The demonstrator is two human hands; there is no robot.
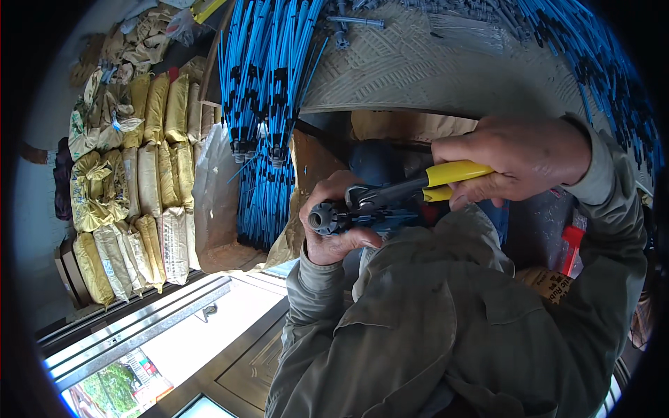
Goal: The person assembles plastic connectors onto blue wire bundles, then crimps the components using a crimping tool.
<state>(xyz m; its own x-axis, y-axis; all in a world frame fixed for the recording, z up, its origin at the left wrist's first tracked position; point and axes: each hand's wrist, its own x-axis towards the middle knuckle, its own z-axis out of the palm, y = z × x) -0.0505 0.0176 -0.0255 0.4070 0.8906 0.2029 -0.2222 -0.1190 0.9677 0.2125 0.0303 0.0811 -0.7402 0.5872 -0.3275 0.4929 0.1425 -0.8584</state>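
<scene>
Yellow-handled pliers (412, 187) are clasped in the right hand (524, 155) while the left hand (324, 246) grips a black fitting (329, 218)

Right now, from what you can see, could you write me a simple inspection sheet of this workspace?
Surface: pale, patterned table, with small grey parts lying along its far side.
Job's things: yellow-handled pliers, their head against a dark part with a round, hollow end.
Clutter: thin blue sticks with black fittings, bunched at the table's left and right, more standing in an open box.
Grip: left hand closed around the dark part; right hand closed around the pliers' handles.
Cables: nothing seen.
Surroundings: yellow and pale bags in rows on the left; a bright window at lower left.
</scene>
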